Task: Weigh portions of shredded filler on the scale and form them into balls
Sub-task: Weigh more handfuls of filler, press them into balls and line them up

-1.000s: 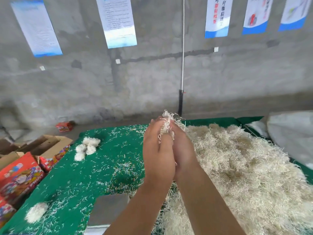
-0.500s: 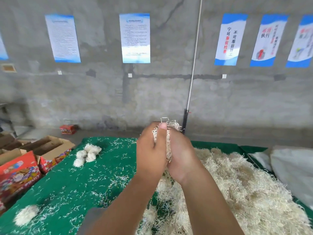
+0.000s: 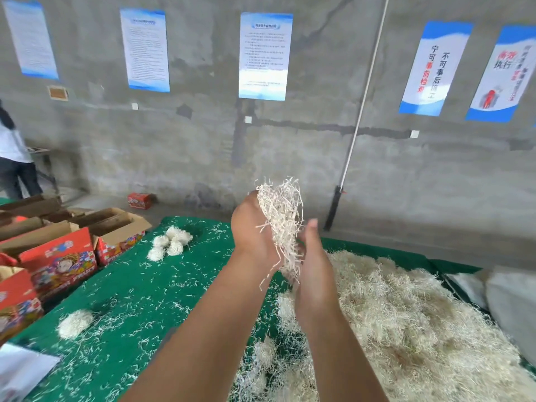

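Palms parted since before, left hand (image 3: 251, 227) cupping loose shredded filler (image 3: 282, 219), right hand (image 3: 314, 274) flat

I see even, soft daylight with only faint shadows and no glare, while the wide lens bends the wall posters (image 3: 265, 55) outward at the edges and motion blur softens the whole frame.

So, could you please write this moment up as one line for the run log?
stage: forming ball | left hand: cups filler clump | right hand: presses clump | finished balls: on green table | scale: not visible
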`<state>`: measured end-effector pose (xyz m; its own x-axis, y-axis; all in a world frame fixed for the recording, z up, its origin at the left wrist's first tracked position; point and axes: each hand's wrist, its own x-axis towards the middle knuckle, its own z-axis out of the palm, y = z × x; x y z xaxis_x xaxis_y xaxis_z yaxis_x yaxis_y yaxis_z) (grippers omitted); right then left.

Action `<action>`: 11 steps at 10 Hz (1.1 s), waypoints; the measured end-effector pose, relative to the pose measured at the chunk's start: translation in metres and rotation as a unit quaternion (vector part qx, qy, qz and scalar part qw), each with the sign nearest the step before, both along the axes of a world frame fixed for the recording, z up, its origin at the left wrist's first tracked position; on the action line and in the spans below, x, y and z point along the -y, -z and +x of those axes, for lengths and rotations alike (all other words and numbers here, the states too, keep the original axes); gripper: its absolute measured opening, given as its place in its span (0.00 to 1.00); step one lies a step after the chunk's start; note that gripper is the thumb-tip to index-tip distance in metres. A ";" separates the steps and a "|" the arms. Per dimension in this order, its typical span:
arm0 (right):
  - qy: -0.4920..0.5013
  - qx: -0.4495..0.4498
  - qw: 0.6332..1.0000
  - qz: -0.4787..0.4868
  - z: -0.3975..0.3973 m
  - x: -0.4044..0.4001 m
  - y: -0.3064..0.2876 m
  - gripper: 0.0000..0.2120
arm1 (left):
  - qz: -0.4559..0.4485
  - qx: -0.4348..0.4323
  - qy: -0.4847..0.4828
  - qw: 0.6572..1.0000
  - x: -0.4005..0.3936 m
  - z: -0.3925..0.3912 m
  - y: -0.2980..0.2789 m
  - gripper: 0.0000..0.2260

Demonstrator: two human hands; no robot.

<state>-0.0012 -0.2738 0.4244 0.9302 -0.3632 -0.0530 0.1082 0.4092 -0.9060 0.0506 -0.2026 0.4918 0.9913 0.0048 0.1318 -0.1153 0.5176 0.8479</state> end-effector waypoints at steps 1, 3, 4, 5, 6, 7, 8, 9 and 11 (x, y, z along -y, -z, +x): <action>-0.025 0.045 0.992 0.115 -0.006 -0.004 0.018 0.19 | -0.061 -0.036 0.003 0.998 0.001 0.003 0.015 0.11; -0.022 -0.006 0.978 0.207 -0.003 0.002 0.008 0.35 | 0.253 0.173 -0.117 0.945 0.020 -0.020 0.077 0.13; -0.022 -0.039 0.980 0.195 -0.002 0.006 0.018 0.36 | 0.419 0.256 -0.129 0.862 0.020 -0.024 0.095 0.20; 0.029 -0.060 0.992 0.104 0.004 0.017 0.021 0.24 | 0.453 0.282 -0.095 0.840 0.017 -0.031 0.098 0.24; 0.046 -0.057 0.996 0.057 0.008 0.024 0.020 0.14 | 0.359 0.232 0.003 0.904 0.018 -0.044 0.107 0.22; 0.043 -0.040 0.994 0.092 0.006 0.027 0.017 0.16 | 0.126 0.043 0.095 0.986 0.009 -0.044 0.105 0.22; 0.010 -0.011 0.985 0.175 0.004 0.026 0.019 0.18 | -0.049 -0.235 0.226 0.944 -0.003 -0.021 0.122 0.29; -0.009 -0.007 0.980 0.201 0.005 0.023 0.024 0.12 | -0.115 -0.327 0.368 0.863 0.001 -0.027 0.155 0.37; 0.006 -0.016 0.993 -0.116 0.004 0.030 0.032 0.23 | -0.192 -0.323 0.342 0.861 -0.003 -0.026 0.159 0.39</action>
